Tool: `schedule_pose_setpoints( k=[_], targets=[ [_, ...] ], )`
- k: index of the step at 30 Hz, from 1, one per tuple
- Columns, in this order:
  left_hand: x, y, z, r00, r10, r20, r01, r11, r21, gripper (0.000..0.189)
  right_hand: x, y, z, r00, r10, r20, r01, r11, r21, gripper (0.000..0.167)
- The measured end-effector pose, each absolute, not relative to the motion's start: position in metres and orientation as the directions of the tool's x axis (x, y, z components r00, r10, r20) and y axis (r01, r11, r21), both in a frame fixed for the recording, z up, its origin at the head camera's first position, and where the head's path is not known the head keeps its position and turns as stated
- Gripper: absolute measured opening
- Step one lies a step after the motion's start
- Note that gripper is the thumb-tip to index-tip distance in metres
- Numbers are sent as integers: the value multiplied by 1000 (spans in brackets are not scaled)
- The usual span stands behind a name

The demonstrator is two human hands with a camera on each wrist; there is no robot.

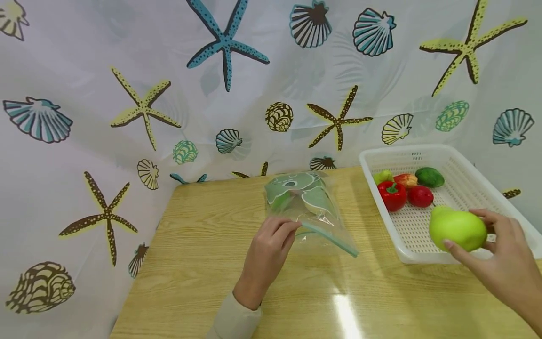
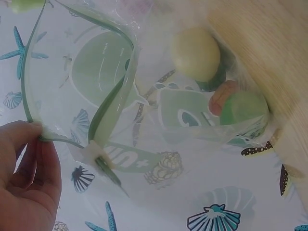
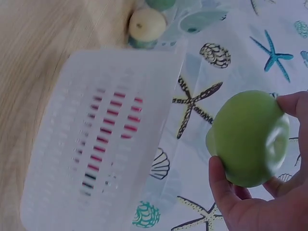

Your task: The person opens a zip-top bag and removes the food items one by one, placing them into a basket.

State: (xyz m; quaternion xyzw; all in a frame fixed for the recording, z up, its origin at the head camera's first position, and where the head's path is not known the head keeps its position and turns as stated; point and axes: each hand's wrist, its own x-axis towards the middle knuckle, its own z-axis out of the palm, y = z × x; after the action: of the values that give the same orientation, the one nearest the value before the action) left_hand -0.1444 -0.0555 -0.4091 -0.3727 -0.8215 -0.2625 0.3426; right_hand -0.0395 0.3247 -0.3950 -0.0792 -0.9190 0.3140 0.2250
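Observation:
My left hand (image 1: 269, 252) pinches the green zip edge of a clear plastic zip bag (image 1: 338, 207) with a green print. In the left wrist view the bag's mouth gapes, and inside lie a pale yellow round fruit (image 2: 196, 54), a green fruit (image 2: 245, 113) and something reddish-brown between them. Over the near right side of a white basket (image 1: 387, 226), my right hand (image 1: 504, 254) holds a large yellow-green pear-shaped fruit (image 1: 457, 229) between thumb and fingers. The right wrist view shows this fruit (image 3: 250, 139) raised clear of the basket.
Inside the basket sit a red bell pepper (image 1: 393, 197), a round red fruit (image 1: 420, 196), a red-orange fruit (image 1: 405, 181), a dark green fruit (image 1: 429, 177) and a yellow-green one (image 1: 383, 176). A patterned curtain (image 1: 254, 108) hangs behind the wooden table (image 1: 203, 245).

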Motion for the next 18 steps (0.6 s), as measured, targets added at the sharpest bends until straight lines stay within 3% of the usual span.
schedule_pose_setpoints(
  k=[9, 18],
  targets=[
    [-144, -55, -411, -487, 429, 761, 792, 584, 177, 16, -82, 376, -398, -891, 262, 371, 56, 875, -482, 77],
    [-144, -56, -410, -484, 429, 762, 793, 584, 175, 16, -112, 404, -406, -942, 216, 258, 87, 897, -433, 81]
  ],
)
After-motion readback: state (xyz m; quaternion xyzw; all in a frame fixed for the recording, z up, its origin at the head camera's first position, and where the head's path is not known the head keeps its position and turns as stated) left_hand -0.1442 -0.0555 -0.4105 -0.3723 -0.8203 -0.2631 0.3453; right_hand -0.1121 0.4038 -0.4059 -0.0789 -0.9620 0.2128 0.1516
